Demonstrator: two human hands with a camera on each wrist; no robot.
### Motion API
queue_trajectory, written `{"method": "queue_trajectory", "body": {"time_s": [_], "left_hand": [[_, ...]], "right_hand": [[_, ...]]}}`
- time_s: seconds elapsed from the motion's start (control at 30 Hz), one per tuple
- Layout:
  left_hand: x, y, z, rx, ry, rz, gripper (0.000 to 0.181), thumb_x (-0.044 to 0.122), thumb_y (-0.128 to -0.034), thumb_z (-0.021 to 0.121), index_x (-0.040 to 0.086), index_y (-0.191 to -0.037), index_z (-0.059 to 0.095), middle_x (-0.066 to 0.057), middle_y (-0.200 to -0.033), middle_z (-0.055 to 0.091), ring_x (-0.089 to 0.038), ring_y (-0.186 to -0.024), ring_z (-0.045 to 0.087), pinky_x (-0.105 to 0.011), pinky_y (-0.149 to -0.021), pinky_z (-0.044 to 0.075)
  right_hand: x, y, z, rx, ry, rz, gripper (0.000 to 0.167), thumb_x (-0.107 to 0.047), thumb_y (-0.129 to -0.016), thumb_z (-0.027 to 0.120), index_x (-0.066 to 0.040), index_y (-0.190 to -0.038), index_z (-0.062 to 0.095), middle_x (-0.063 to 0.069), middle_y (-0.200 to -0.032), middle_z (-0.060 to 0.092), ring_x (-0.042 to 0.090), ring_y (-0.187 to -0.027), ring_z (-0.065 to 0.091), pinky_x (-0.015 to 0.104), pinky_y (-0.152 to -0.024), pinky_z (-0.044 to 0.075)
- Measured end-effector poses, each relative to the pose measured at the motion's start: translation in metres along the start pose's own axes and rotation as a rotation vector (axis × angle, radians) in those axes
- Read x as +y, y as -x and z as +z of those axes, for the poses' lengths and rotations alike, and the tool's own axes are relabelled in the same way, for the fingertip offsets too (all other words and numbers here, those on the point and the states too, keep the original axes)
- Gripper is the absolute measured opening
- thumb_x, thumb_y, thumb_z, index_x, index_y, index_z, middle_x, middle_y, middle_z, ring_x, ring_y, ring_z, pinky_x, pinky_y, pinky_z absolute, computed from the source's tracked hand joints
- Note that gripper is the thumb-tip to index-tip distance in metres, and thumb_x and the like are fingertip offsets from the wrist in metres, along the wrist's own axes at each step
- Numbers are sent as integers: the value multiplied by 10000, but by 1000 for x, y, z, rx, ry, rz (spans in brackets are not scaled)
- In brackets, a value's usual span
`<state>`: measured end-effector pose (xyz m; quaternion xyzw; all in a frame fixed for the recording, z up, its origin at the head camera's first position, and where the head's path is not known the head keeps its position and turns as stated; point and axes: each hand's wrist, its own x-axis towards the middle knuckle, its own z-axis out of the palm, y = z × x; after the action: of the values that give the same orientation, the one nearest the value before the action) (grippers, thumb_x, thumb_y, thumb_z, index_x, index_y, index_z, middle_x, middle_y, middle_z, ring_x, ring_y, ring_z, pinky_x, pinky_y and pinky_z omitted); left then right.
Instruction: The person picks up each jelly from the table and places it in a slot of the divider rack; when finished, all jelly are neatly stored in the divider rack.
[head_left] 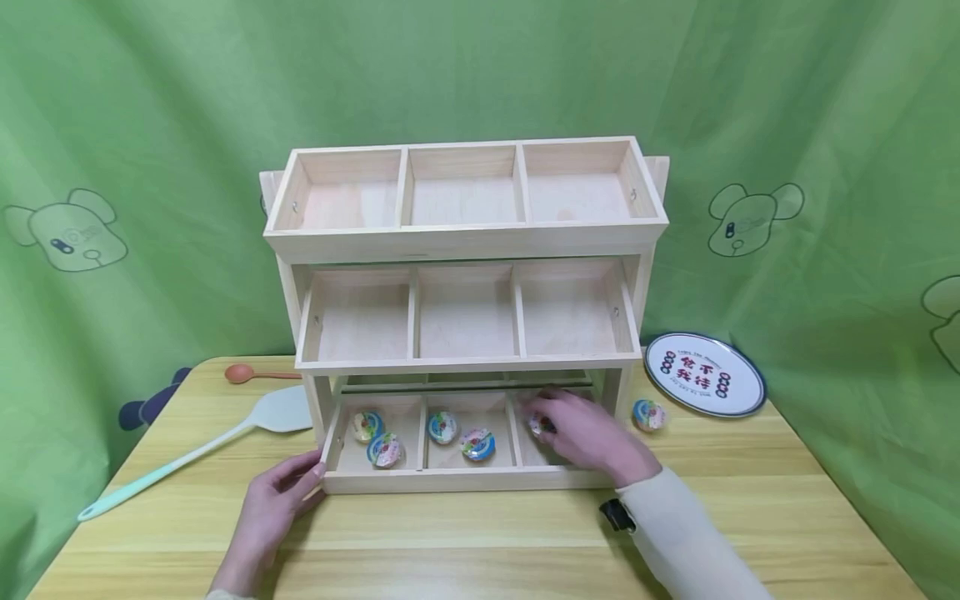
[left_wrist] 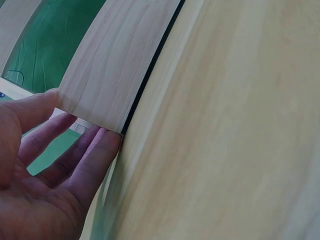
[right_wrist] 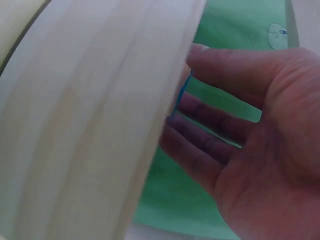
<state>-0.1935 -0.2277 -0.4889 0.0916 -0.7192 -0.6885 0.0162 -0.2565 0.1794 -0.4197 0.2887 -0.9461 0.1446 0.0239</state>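
My right hand point(head_left: 585, 429) reaches into the right compartment of the bottom tray point(head_left: 468, 482) of a wooden three-tier rack. Its thumb and fingers pinch a small jelly cup point(head_left: 538, 423), mostly covered by the hand; in the right wrist view the tray's front board hides the fingertips and only a blue edge shows. My left hand point(head_left: 279, 504) holds the bottom tray's front left corner, thumb at the upper edge and fingers against the end. Two jelly cups point(head_left: 385, 450) lie in the left compartment, and two more point(head_left: 477, 445) in the middle one.
Another jelly cup point(head_left: 648, 415) sits right of the rack, near a white oval plate point(head_left: 705, 375) with a blue rim. At the left lie a pale spatula point(head_left: 281, 409) and a reddish-brown spoon point(head_left: 240, 373). The middle tray point(head_left: 465, 321) and top tray point(head_left: 465, 242) overhang the bottom one.
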Motion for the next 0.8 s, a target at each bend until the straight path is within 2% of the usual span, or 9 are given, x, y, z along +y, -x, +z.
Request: {"method": "queue_trajectory", "body": {"time_s": [0.17,0.33,0.57,0.8], "left_hand": [[-1,0,-1,-2,-7,-13,416,58,-965,629,-122,-1324,517,-271,-1309,528,-108,-985,630,-318,-912,564],[-1,0,-2,-5,-4,-10,421,64,-961,638,-127,-1317,520,-272,-1298,531,-119,-995,628,-316,-912,564],[-1,-1,-3,-9,-7,-18,408,40,-952,638,-121,-1312,533,-261,-1305,526,-142,-1013,628,-315,-908,564],[-1,-1,-2,-17,-5,-19,422,53,-949,647,-122,-1315,530,-266,-1312,521,-144,-1019,626,-319,-913,562]], "right_hand": [[-2,-5,2,-15,6,34,440,-121,-878,719,-117,-1309,630,108,-1273,616,289,-1020,622,462,-873,574],[-5,-8,2,-26,24,54,407,-131,-870,732,-110,-1268,649,105,-1222,635,281,-999,626,467,-859,577],[-5,-15,7,-41,41,46,303,-111,-861,731,-123,-1158,672,59,-1081,657,231,-914,625,389,-782,589],[-4,-22,13,-80,42,92,225,-88,-867,710,-146,-1081,672,-8,-912,627,142,-749,572,293,-671,560]]}}
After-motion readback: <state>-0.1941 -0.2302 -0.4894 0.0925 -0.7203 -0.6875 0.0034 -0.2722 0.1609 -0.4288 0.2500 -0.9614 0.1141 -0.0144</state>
